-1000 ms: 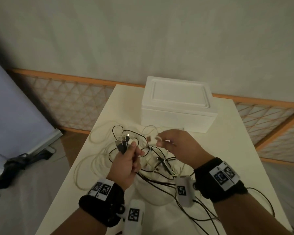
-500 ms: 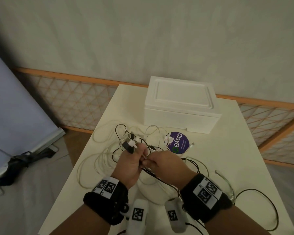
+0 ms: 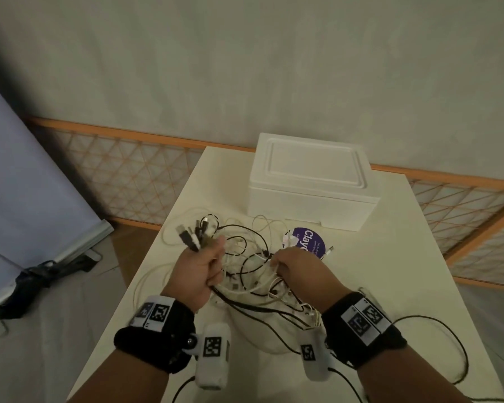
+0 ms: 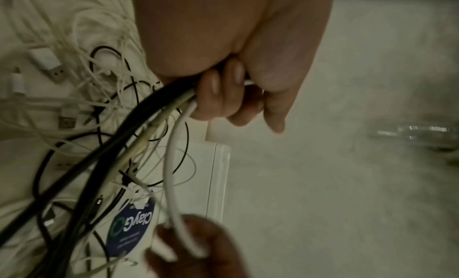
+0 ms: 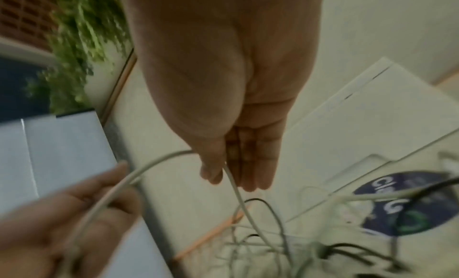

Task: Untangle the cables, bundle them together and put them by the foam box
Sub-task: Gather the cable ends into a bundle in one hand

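Observation:
A tangle of black and white cables [image 3: 253, 274] lies in the middle of the cream table [image 3: 390, 280]. My left hand [image 3: 200, 264] grips a bunch of cable ends, and their plugs [image 3: 191, 235] stick out above the fist. In the left wrist view its fingers [image 4: 211, 97] curl round black and white cables. My right hand [image 3: 288, 264] pinches one white cable [image 5: 232, 181] between thumb and fingers [image 5: 250, 172]; that cable [image 4: 171, 174] arcs across to the left fist. The white foam box [image 3: 312, 181] stands behind the tangle, closed.
A round purple label [image 3: 310, 241] lies flat on the table just in front of the box. Black cable loops [image 3: 454, 344] trail toward the table's right edge. An orange lattice fence [image 3: 134, 173] runs behind the table, and a pale panel [image 3: 26, 181] leans at the left.
My right hand carried a white cable end over to the left fist, then drew away to the right along a white cable. The left hand has more plugs in it.

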A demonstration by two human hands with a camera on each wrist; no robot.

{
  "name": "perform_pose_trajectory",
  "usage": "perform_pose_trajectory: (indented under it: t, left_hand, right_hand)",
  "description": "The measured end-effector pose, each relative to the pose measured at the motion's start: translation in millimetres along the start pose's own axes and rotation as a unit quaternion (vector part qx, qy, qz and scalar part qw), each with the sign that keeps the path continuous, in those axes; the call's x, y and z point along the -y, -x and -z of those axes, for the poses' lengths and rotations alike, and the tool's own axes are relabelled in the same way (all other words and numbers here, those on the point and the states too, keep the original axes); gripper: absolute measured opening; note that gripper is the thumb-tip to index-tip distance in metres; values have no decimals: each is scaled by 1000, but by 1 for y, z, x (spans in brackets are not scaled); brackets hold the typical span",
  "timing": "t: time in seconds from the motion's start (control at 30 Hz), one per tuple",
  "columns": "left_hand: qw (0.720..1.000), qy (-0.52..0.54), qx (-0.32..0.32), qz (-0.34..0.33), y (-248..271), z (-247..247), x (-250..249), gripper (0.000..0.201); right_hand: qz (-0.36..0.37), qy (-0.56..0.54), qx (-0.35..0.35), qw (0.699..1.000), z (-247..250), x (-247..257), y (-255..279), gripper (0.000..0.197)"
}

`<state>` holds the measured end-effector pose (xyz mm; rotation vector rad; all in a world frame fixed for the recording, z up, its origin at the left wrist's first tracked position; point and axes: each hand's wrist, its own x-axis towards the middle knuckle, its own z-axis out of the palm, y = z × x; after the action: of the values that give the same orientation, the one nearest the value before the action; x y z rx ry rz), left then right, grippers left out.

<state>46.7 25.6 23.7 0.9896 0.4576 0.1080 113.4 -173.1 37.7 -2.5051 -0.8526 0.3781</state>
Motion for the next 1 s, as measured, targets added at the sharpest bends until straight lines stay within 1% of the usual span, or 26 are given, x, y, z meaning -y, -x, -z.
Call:
perform_pose_trajectory:
  t: [0.03,0.07,0.1,0.17,0.2,0.23,0.27,0.33,0.37,0.4,0.43,0.47,0.5,0.53,0.57,0.6,0.63,0.67,0.7,0.73,0.77,0.83,0.9,0.93,0.97,1.0]
  left_hand:
    - [999,-46,5,5,3,-6,2,9]
    - [996,-86,14,10,4,-10,5,8]
    - [993,-118,25,16,7,-15,8,16]
    - [986,-165,37,8,10,-26,10,28]
    - [983,-182,36,-8,11,-31,8,36]
    - [981,-189,28,-27,12,-35,6,40]
    - [982,-180,23,-49,12,-38,3,37]
    - [987,-138,26,-80,12,-44,-4,17]
    - [990,-106,35,-83,11,-46,-8,11]
    - [993,-73,49,-83,11,-49,-11,11]
    - [994,-46,62,-83,13,-53,-15,15]
    - [993,-24,79,-84,12,-55,-17,17]
    - [992,-10,94,-87,13,-59,-19,17]
    - [991,-8,100,-91,13,-60,-20,13]
    - [990,-15,105,-94,13,-61,-21,7]
    - [989,-27,109,-93,11,-58,-20,5]
    - [989,-50,107,-86,10,-54,-18,13]
    - [989,-84,97,-74,9,-50,-15,20]
    - [987,-122,88,-62,8,-49,-13,20]
    - [984,-149,86,-53,7,-47,-10,15]
    - [982,-161,88,-45,6,-47,-7,10]
    - [980,-167,103,-29,3,-45,-6,11]
    - [968,-217,122,-23,2,-45,-7,15]
    - [961,-248,118,-24,2,-45,-8,16]
    - [959,-262,106,-27,2,-45,-8,13]
    - [963,-251,89,-30,1,-45,-6,9]
  right_hand:
    - [12,-46,-41,998,5,9,1,20]
    - [38,-88,-88,991,10,17,2,19]
    - [60,-119,-121,984,15,25,3,18]
    - [99,-161,-141,972,23,37,4,13]
    - [115,-177,-144,967,25,41,4,10]
    - [121,-193,-159,961,25,42,4,10]
    - [120,-213,-185,952,26,43,4,13]
    - [107,-211,-237,942,21,36,2,25]
    - [103,-178,-233,951,19,31,0,32]
    - [109,-146,-196,964,15,28,-1,38]
    - [122,-127,-138,975,12,28,-3,40]
    - [133,-124,-81,980,8,29,-3,35]
    - [138,-115,-45,983,4,31,-5,26]
    - [126,-109,-34,985,2,32,-6,16]
    - [104,-109,-44,988,5,35,-6,13]
    - [81,-135,-64,985,10,37,-5,13]
    - [57,-193,-88,976,16,38,-5,14]
    - [38,-297,-108,948,26,44,-1,16]
    - [14,-421,-99,902,35,51,2,18]
    - [0,-513,-83,855,43,56,5,18]
    - [6,-556,-76,828,47,59,5,18]
    - [30,-547,-85,832,47,59,5,19]
    - [59,-506,-128,851,45,55,6,19]
    - [79,-496,-159,850,44,53,6,18]
    - [95,-498,-179,843,43,49,5,22]
    - [94,-501,-190,839,41,45,2,29]
